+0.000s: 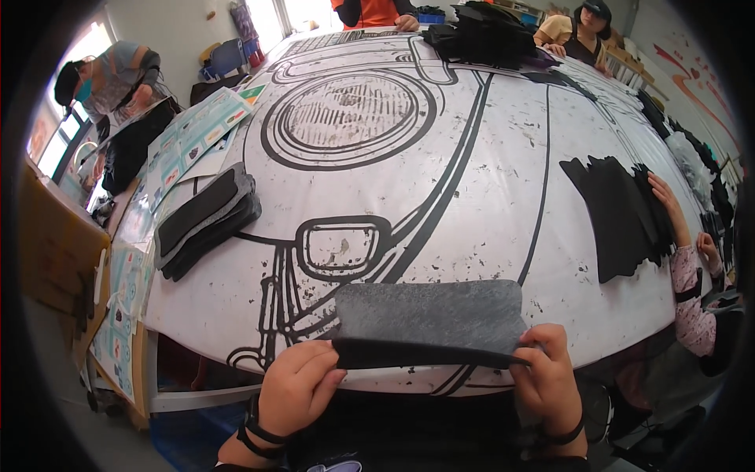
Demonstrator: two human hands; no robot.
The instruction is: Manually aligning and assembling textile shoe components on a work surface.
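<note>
At the table's near edge I hold a dark grey fabric piece [429, 307] by its two near corners. Its near edge is turned up or folded over, showing a black strip. My left hand [300, 385] pinches the left end of that strip, and my right hand [548, 374] grips the right end. The far part of the piece lies flat on the white table [487, 212], which is printed with a black line drawing. Farther left lies a stack of similar black and grey fabric pieces [208, 220].
Teal and white printed sheets [200, 134] cover the left edge. Black fabric pieces [617, 216] lie fanned at the right, beside another person's hand [667, 200]. A large black pile [484, 35] sits at the far side. Other people work around the table.
</note>
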